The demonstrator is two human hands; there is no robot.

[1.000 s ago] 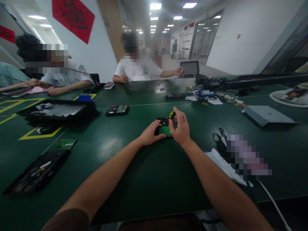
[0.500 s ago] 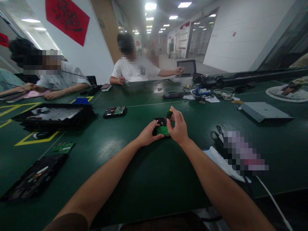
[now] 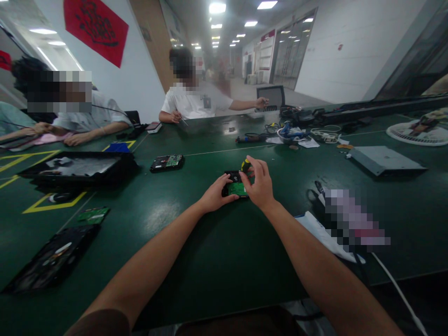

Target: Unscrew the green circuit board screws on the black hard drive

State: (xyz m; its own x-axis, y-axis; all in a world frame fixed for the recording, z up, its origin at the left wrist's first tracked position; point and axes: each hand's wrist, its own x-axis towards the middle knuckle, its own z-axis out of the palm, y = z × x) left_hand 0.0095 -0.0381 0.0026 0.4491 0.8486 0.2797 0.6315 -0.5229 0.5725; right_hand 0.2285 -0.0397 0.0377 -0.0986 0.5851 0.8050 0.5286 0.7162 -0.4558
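Observation:
A hard drive (image 3: pixel 237 189) with a green circuit board facing up lies on the dark green table in front of me. My left hand (image 3: pixel 219 192) is closed round its left end, the thumb along the near edge and the fingers at the far side. In my right hand (image 3: pixel 258 182) is a small screwdriver (image 3: pixel 246 164) with a black and yellow handle, pinched between thumb and fingers. It stands roughly upright over the drive's right part. Its tip is hidden behind my fingers.
Another hard drive (image 3: pixel 167 162) lies ahead to the left, near a black open casing (image 3: pixel 79 168). A black panel (image 3: pixel 52 259) and a green circuit board (image 3: pixel 94 215) are at left. To the right are a grey metal box (image 3: pixel 387 160) and tangled cables (image 3: pixel 294 133). Two people sit across.
The screwdriver handle has turned in my right fingers, showing more yellow now. My left hand and the hard drive stay in place.

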